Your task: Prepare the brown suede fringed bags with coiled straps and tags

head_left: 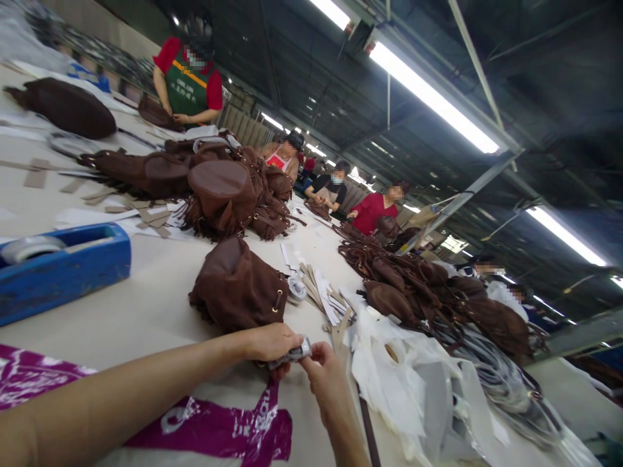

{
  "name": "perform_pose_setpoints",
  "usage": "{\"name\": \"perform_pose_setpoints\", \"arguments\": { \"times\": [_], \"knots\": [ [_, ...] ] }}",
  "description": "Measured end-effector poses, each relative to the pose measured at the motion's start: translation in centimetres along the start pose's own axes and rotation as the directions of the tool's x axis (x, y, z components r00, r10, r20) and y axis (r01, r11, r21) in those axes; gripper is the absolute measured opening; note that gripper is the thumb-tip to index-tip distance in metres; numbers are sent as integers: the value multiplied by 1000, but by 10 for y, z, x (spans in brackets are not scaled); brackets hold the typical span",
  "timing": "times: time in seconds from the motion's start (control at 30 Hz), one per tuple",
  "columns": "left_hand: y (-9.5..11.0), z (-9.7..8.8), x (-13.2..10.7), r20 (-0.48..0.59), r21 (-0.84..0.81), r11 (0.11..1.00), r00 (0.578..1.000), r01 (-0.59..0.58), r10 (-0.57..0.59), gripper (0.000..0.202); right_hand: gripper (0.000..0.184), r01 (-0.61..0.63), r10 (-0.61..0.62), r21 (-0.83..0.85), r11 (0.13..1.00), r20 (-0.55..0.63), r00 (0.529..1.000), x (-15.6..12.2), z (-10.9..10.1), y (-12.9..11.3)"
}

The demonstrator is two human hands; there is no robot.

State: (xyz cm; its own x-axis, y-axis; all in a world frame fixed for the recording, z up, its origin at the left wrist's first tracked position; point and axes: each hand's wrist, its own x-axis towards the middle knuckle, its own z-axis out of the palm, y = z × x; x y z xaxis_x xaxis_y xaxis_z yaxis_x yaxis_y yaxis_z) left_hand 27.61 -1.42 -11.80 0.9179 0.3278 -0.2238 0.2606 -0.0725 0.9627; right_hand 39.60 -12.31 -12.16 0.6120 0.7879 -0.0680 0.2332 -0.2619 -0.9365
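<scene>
A brown drawstring bag with gold eyelets lies on the table just beyond my hands. My left hand is closed around a bundle in greyish clear plastic wrap, right at the bag's near edge. At the bundle's end, my right hand pinches with thumb and forefinger; exactly what is between those fingertips is too small to make out. Another roll of clear wrapping sits against the bag's right side. Beneath my left forearm lies a purple plastic bag with white print.
A blue tape dispenser stands at left. Brown bags are piled behind, with more at right. Paper strips, white plastic sheets and grey wrapped cords lie on the right. Co-workers work along the table.
</scene>
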Motion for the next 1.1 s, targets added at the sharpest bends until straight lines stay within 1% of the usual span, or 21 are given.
{"name": "perform_pose_setpoints", "arguments": {
  "times": [0.07,0.1,0.13,0.17,0.2,0.23,0.27,0.3,0.33,0.4,0.43,0.5,0.57,0.6,0.67,0.73,0.83,0.9,0.97,1.03,1.1],
  "knots": [
    [1,0,-1,16,-104,995,1000,11,-9,54,25,79,-83,-55,995,-74,994,1,0,0],
    [2,-1,-3,22,-144,989,1000,14,-11,54,25,139,-149,-102,985,-103,983,1,0,1],
    [4,-2,-5,31,-172,985,999,16,-11,53,27,224,-245,-169,960,-116,963,2,-1,2],
    [5,-3,-7,46,-187,982,999,13,-5,52,29,330,-365,-256,909,-104,925,2,-2,4],
    [6,-5,-10,65,-193,981,998,1,12,52,29,447,-496,-353,822,-59,866,3,-4,6],
    [6,-7,-12,87,-196,980,996,-18,36,52,30,555,-612,-444,703,18,790,4,-6,8],
    [4,-8,-12,122,-202,979,991,-35,61,53,31,641,-696,-513,571,112,709,5,-9,10],
    [2,-10,-12,161,-221,974,983,-45,83,53,33,700,-745,-555,449,200,637,7,-11,12],
    [-2,-11,-9,200,-257,965,975,-45,99,53,33,738,-770,-581,343,275,575,8,-12,13],
    [-13,-12,1,279,-360,933,953,-9,117,50,31,778,-803,-601,181,366,470,12,-12,15],
    [-19,-13,8,319,-411,912,940,19,124,48,29,790,-828,-601,121,378,414,15,-11,16],
    [-31,-14,24,386,-493,868,910,65,151,45,22,800,-877,-598,39,364,315,19,-9,20],
    [-41,-16,37,429,-546,830,889,114,160,44,19,800,-907,-600,-15,344,241,24,-7,24],
    [-44,-16,41,426,-572,810,891,131,157,43,17,796,-914,-604,-39,343,216,25,-7,27],
    [-48,-17,46,396,-615,775,907,148,141,36,16,791,-919,-606,-80,352,177,28,-9,32],
    [-50,-16,47,382,-627,761,917,164,116,24,16,795,-921,-595,-114,364,140,29,-14,37],
    [-47,-13,44,388,-600,767,921,229,28,12,18,816,-914,-563,-129,387,122,30,-21,44],
    [-44,-11,41,316,-596,767,947,238,-49,8,22,834,-911,-541,-109,390,135,31,-25,49],
    [-40,-11,38,217,-607,766,971,212,-97,9,26,848,-906,-525,-71,390,166,32,-28,55],
    [-36,-11,35,149,-616,767,982,182,-113,14,31,860,-896,-509,-29,395,203,34,-31,60],
    [-33,-11,32,115,-615,769,985,175,-132,18,34,873,-888,-487,3,400,226,35,-33,63]
  ]
}}
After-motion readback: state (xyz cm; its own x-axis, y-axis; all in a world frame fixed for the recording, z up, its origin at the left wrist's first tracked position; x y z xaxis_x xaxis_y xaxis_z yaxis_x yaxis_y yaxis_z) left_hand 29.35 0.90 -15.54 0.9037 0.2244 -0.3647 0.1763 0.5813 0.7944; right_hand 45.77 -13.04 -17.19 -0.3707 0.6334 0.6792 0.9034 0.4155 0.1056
